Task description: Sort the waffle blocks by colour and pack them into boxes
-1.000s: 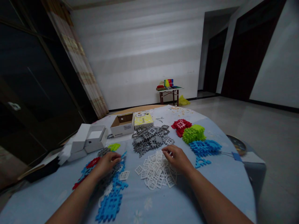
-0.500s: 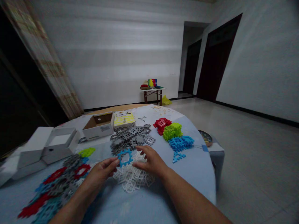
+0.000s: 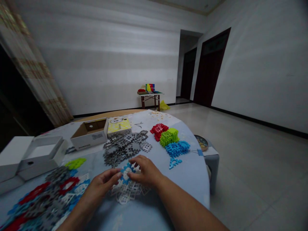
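Observation:
A blue ring-shaped piece with a toothed edge is held up between both hands. My left hand pinches its left edge, and my right hand grips its right side with thumb and fingers. Below them lies a pile of white lattice pieces. Just beyond is a heap of grey pieces. Red, lime green and blue piles run along the right, with a blue triangular piece beside the blue pile.
Mixed coloured pieces spread over the left of the round table. Behind them stand a white box, an open carton and a yellow-and-white box. A grey stool bears a round tray at the right edge.
My right hand has closed on the blue piece, which now faces a different way. The view has shifted, so the table's contents appear further left.

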A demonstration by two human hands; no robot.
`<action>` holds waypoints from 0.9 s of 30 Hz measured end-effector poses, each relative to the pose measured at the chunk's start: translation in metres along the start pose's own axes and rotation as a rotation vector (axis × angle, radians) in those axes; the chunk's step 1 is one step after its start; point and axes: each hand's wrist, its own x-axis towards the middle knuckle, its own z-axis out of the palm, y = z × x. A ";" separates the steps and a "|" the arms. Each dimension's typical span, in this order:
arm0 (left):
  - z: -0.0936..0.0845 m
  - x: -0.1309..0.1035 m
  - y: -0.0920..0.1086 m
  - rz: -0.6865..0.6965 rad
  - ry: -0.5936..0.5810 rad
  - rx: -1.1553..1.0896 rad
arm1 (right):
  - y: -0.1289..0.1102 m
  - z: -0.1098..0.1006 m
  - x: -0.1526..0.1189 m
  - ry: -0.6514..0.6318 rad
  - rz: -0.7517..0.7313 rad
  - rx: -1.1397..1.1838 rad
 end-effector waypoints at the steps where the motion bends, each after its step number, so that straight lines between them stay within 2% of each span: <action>1: -0.004 -0.001 0.000 0.008 0.017 0.011 | 0.002 -0.001 0.001 0.009 0.009 -0.010; 5: -0.023 0.000 -0.009 0.019 0.135 0.014 | 0.009 -0.007 0.004 0.087 0.059 -0.053; 8: -0.037 0.000 -0.018 0.022 0.219 0.004 | 0.008 -0.008 0.002 0.093 0.087 -0.070; 10: -0.045 -0.001 -0.023 0.047 0.288 -0.019 | 0.002 -0.005 -0.001 0.034 0.077 -0.075; 13: -0.056 -0.003 -0.028 0.090 0.412 -0.057 | -0.013 0.003 -0.007 -0.134 -0.001 -0.095; 17: -0.070 -0.005 -0.035 0.068 0.540 -0.044 | -0.032 0.013 -0.013 -0.303 -0.101 -0.209; 23: -0.086 -0.009 -0.039 0.021 0.605 0.122 | -0.043 0.024 -0.017 -0.416 -0.117 -0.399; 27: -0.097 -0.005 -0.055 0.010 0.633 0.272 | -0.044 0.022 -0.014 -0.415 -0.121 -0.401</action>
